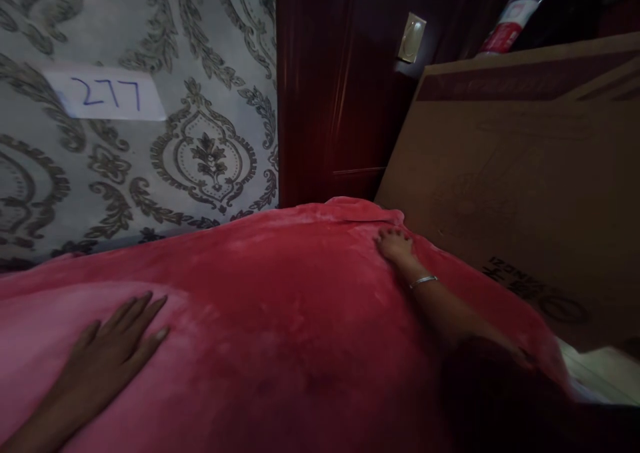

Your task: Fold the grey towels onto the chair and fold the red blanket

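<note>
A red fleece blanket [280, 306] covers the surface below me and fills the lower half of the view. My left hand [117, 343] lies flat on it at the lower left, fingers spread, holding nothing. My right hand [395, 245] reaches to the blanket's far corner near the cardboard box, fingers curled at the blanket's edge; whether it grips the fabric is unclear. A silver bangle [423, 281] sits on that wrist.
A large cardboard box [525, 186] leans at the right, right beside the blanket's corner. Patterned wallpaper [200, 146] with a white label reading 277 [107, 95] is ahead at the left. A dark red wooden door [330, 93] stands between them.
</note>
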A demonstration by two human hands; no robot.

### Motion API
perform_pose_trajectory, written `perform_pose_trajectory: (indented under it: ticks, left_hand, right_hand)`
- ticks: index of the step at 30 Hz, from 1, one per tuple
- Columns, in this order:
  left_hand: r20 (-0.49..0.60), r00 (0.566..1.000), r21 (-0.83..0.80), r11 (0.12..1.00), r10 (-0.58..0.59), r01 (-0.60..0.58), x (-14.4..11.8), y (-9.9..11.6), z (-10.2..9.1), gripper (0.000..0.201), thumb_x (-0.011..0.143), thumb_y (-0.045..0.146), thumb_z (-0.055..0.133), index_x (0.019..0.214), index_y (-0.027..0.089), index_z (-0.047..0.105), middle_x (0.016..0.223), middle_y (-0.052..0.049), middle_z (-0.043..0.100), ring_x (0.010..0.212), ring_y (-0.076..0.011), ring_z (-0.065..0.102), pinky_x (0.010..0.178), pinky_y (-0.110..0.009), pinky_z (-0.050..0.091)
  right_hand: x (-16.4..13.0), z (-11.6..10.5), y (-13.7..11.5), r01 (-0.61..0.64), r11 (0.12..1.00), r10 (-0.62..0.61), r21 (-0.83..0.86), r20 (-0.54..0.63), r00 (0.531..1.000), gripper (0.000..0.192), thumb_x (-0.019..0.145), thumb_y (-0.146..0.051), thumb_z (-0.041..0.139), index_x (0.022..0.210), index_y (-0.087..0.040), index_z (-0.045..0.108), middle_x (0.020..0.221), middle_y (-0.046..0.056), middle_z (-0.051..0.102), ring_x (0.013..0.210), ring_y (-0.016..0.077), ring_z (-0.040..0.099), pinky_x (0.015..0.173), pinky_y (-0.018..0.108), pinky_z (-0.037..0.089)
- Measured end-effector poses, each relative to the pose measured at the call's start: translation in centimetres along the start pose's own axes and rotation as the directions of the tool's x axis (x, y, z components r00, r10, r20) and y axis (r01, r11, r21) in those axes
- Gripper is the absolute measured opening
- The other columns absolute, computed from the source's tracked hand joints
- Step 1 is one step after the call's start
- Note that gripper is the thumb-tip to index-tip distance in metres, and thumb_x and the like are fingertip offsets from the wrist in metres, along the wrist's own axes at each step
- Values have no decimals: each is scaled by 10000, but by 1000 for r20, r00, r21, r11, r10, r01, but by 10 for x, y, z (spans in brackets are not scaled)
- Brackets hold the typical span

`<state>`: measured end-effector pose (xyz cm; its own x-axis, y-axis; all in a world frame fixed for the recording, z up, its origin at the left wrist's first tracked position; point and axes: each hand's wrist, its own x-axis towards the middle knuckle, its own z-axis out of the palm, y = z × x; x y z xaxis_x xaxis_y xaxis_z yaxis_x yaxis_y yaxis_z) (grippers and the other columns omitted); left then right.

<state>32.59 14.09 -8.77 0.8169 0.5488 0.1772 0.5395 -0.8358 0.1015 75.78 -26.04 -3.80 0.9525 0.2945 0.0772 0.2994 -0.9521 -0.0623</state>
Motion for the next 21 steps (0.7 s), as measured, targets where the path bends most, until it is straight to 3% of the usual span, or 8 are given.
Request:
perform_pose_trajectory:
  ticks: [3,6,7,9,12,16,19,21]
  left_hand:
    - [73,997,81,997,-9,3,-2,12,-13,695,920,454,224,1544,195,388,1625,-82,333,1522,-279,249,1210,-566,166]
    - [114,993,136,991,-20,5,-3,21,-24,680,946,409,168,1558,176,352,1643,-89,290,1529,-263,230,1199,-559,198]
    - [119,993,147,989,-22,4,-3,24,-27,675,954,404,158,1560,174,347,1645,-95,285,1529,-265,230,1195,-561,207]
    - [128,992,159,987,-20,-1,-3,28,-32,667,971,400,139,1567,167,328,1650,-108,266,1531,-276,222,1187,-573,219]
    - [157,987,155,988,-14,-10,-3,32,-38,669,985,410,138,1578,142,290,1657,-135,234,1535,-306,200,1181,-597,218]
    - [148,989,113,993,13,-30,-3,38,-44,667,987,421,178,1566,121,318,1639,-175,266,1522,-344,223,1167,-638,219]
    - [137,991,108,994,3,-18,-6,45,-48,662,980,429,225,1562,129,331,1631,-190,281,1514,-350,243,1157,-646,237]
    - [146,989,105,994,-6,-10,-9,52,-51,659,981,431,247,1566,138,322,1638,-185,268,1515,-346,239,1163,-638,234]
  right_hand:
    - [-52,7,-56,298,953,-294,58,-60,954,564,1041,-477,294,1569,-282,339,1640,86,280,1513,306,203,1190,588,203]
    - [-104,17,-103,698,702,-704,144,-13,710,612,999,-625,362,1568,-408,296,1661,-28,220,1524,259,181,1224,509,172]
    - [-113,17,-107,722,674,-732,156,13,681,609,992,-641,373,1560,-436,296,1655,-57,234,1522,241,186,1228,482,173]
    - [-115,11,-94,632,763,-642,137,47,765,559,1011,-589,372,1545,-425,341,1635,-50,296,1512,229,218,1223,468,190]
    - [-100,-10,-37,252,966,-255,65,55,965,516,1043,-437,319,1529,-295,419,1599,99,367,1482,312,286,1163,595,258]
    - [-105,-29,4,-49,998,48,32,42,998,548,1049,-436,257,1552,-253,378,1586,189,351,1465,401,292,1063,718,308]
    - [-142,-20,-28,157,985,-159,75,26,987,581,1036,-501,305,1589,-325,276,1660,103,216,1515,339,189,1155,615,256]
    - [-174,-7,-59,447,884,-453,133,18,891,599,1025,-534,329,1594,-374,233,1678,43,158,1531,301,145,1186,571,227]
